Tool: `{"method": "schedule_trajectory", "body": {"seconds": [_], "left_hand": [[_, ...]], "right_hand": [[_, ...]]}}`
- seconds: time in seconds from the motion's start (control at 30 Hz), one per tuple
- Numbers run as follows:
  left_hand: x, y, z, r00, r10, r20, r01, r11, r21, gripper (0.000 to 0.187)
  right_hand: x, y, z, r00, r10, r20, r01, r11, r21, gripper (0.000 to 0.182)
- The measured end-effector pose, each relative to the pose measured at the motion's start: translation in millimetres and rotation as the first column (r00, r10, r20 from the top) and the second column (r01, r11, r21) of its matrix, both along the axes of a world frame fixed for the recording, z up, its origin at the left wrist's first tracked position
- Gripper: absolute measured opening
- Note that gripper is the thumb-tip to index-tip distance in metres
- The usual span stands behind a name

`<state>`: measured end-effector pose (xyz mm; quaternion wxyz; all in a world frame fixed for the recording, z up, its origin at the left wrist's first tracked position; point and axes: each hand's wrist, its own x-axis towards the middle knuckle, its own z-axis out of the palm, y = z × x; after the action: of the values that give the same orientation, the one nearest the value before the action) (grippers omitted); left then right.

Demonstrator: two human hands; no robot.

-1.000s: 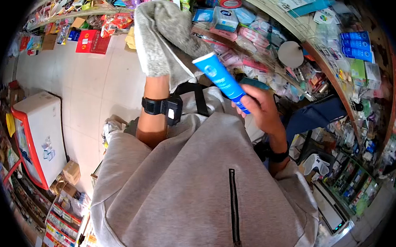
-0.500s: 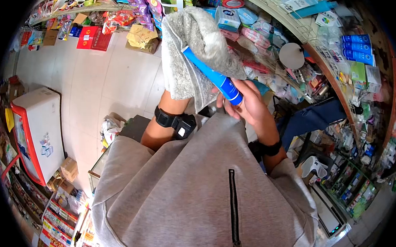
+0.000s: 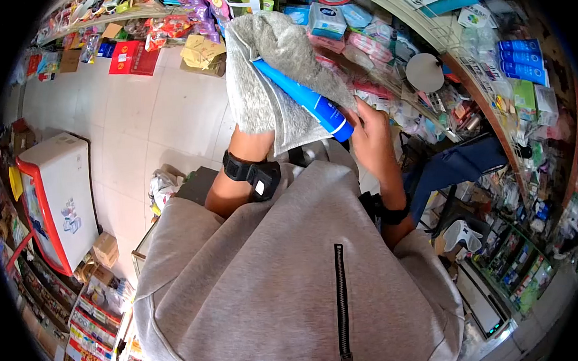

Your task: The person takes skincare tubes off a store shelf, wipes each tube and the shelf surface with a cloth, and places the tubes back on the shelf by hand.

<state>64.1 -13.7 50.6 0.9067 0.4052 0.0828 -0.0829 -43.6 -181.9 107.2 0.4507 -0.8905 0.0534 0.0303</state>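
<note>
A grey, fluffy towel (image 3: pixel 283 42) hangs over my left hand and hides its fingers; only the wrist and the heel of the hand show below it. The towel is held up in front of my body by that hand. Slanting across the towel is a blue squeeze tube (image 3: pixel 303 97), its dark blue cap end low and to the right. My right hand (image 3: pixel 372 135) is beside the cap, its fingers closed at the towel's right edge. Part of those fingers is turned away from view.
Packed shelves (image 3: pixel 417 13) curve along the right, with several blue tubes (image 3: pixel 521 62) at far right. A white chest freezer with a red rim (image 3: pixel 63 184) stands left on the tiled floor (image 3: pixel 129 132). A dark blue chair (image 3: pixel 456 176) is close by my right arm.
The towel and tube have shifted slightly left. My right hand has moved from around the tube's cap end to the towel's edge beside it, and the tube now lies against the towel.
</note>
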Motion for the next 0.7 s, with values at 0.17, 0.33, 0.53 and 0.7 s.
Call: {"method": "schedule_trajectory", "body": {"seconds": [0.17,0.33,0.53,0.7], "left_hand": [[1.5,3.9,-1.3,1.0,0.021,-0.008,-0.022,1.0,-0.02,0.04],[-8.5,6.6,1.1,1.0,-0.001,-0.001,0.001,1.0,-0.008,0.042],[2.3,14.0,9.7,0.998,0.05,0.042,-0.049,0.999,-0.021,0.043],[47.0,42.0,16.0,0.983,0.179,0.041,-0.171,0.974,-0.148,0.044]], "right_hand": [[-3.0,-0.9,18.4,0.992,-0.057,0.112,0.079,0.977,-0.198,0.018],[4.7,28.0,43.4,0.937,-0.029,0.348,0.07,0.992,-0.104,0.039],[1.4,26.1,24.0,0.939,0.0,0.344,0.03,0.996,-0.08,0.037],[-17.9,8.0,15.7,0.987,-0.085,0.136,0.081,0.996,0.032,0.034]]}}
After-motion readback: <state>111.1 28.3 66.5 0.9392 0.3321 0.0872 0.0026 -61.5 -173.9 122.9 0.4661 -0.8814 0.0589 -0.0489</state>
